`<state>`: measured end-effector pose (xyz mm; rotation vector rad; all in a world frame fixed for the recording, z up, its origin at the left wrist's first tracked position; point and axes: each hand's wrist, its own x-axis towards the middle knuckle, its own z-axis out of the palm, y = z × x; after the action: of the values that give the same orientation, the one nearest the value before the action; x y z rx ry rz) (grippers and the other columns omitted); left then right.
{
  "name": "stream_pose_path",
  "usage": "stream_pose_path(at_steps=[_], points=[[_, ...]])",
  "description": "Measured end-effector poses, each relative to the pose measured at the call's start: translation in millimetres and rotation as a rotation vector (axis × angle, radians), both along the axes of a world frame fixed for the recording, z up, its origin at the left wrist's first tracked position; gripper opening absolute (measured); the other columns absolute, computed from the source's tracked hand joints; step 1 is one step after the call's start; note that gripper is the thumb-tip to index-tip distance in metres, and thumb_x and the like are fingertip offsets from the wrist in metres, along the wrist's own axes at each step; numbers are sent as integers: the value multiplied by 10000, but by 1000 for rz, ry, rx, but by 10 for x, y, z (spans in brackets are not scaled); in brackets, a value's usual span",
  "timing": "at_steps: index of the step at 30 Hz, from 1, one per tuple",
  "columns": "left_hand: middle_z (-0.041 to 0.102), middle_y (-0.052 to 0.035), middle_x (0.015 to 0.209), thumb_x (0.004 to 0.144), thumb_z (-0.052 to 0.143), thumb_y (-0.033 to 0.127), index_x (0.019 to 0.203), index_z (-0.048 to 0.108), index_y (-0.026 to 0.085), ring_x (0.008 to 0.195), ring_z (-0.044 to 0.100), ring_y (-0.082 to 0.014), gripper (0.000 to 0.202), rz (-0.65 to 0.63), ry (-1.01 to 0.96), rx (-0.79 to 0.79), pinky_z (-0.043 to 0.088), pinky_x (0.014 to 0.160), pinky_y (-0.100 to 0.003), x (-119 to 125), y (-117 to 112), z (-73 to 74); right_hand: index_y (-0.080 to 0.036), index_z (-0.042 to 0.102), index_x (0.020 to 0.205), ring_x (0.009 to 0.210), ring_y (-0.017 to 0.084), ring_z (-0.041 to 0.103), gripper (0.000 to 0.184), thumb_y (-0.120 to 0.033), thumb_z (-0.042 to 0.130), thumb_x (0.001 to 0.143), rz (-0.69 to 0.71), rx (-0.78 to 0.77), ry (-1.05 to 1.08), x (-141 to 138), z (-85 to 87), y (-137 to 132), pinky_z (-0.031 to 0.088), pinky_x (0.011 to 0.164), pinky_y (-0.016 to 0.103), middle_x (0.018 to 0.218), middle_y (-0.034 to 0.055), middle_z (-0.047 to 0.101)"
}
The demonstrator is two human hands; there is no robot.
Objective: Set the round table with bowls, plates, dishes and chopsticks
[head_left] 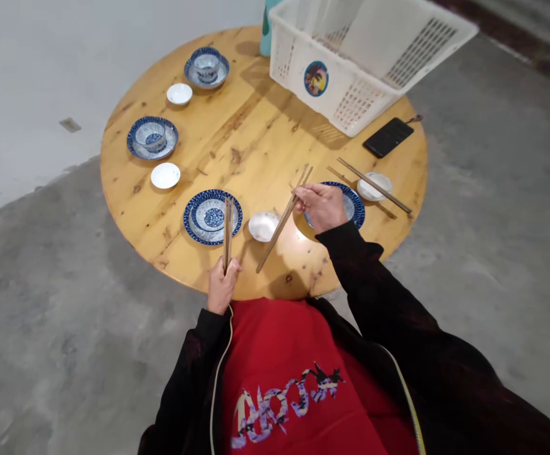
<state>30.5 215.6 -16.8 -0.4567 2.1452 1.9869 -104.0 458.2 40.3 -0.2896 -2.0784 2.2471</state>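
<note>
My left hand (221,284) is closed round a bundle of wooden chopsticks (228,230), held upright at the table's near edge. Their tips overlap the view of a blue-patterned plate (191,229) with a glass bowl (208,215) on it. My right hand (321,205) pinches a pair of chopsticks (281,226) slanting over the small white bowl (261,225) beside that plate. Behind my right hand, another blue-rimmed plate (358,212) is partly hidden. Right of it, chopsticks (374,184) lie across a second small white bowl (381,182).
On the round wooden table (218,151), two more blue plates (173,140) (222,77) with glass bowls stand at the left, near small white bowls (165,175) (179,94). A white plastic basket (293,60), a teal bottle (266,38) and a black phone (388,138) occupy the far side.
</note>
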Motion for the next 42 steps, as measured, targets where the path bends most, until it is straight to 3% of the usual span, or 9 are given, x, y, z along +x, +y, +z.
stream_pose_path(at_steps=[5,9,13,16,20,24,29,37,42], points=[[680,-38,874,821,667,567,1089,680,138,452,314,-31,506,-51,-111,174,227,428,-212,29,147,-84,-191,636,656,518,84,522,255,-371,812,696,26,-61,-83,-197,-235,109,439,465,194,593,-21,569],[703,-53,892,771,701,601,1128,685,128,435,311,-26,593,-109,-215,246,193,406,-212,30,262,-87,-185,637,657,513,70,527,260,-360,824,707,76,-82,-143,-253,-359,24,443,467,170,598,-24,588],[690,-36,812,736,730,575,1004,689,125,420,308,-29,525,-104,-244,253,177,396,-209,52,338,-127,-173,626,665,482,60,519,237,-306,795,763,126,-72,-244,-317,-451,-98,436,464,152,554,-37,571],[592,12,626,743,720,562,811,676,133,417,282,-37,437,-71,-225,207,165,408,-208,67,370,-199,-167,599,655,473,65,529,238,-239,771,803,180,-56,-331,-382,-524,-141,440,462,158,547,-30,574],[511,36,541,769,696,543,734,674,140,430,284,-51,405,-59,-202,153,169,429,-210,68,412,-303,-161,580,621,456,69,529,263,-186,762,809,212,-46,-375,-470,-637,-149,433,436,164,535,-19,576],[591,7,600,771,690,528,734,685,135,443,320,-53,394,-24,-207,144,196,436,-209,60,473,-366,-156,586,604,436,63,516,270,-184,773,797,246,-15,-398,-563,-743,-151,423,418,157,501,-19,566],[704,-48,733,738,708,512,777,681,128,434,303,-40,387,55,-277,185,194,425,-206,60,539,-342,-146,584,592,401,61,496,282,-190,793,775,307,28,-413,-659,-828,-185,403,387,151,445,-24,542],[729,-80,770,729,707,495,765,686,122,445,329,-45,375,92,-329,167,195,421,-202,36,610,-257,-152,560,570,327,42,383,328,-244,828,735,374,76,-400,-746,-950,-198,302,326,158,370,-43,482],[722,-82,776,732,701,480,756,698,115,451,333,-45,366,87,-314,172,189,420,-207,8,635,-246,-151,561,573,329,46,401,304,-198,803,750,354,51,-432,-794,-1006,-217,292,320,156,375,-44,487]])
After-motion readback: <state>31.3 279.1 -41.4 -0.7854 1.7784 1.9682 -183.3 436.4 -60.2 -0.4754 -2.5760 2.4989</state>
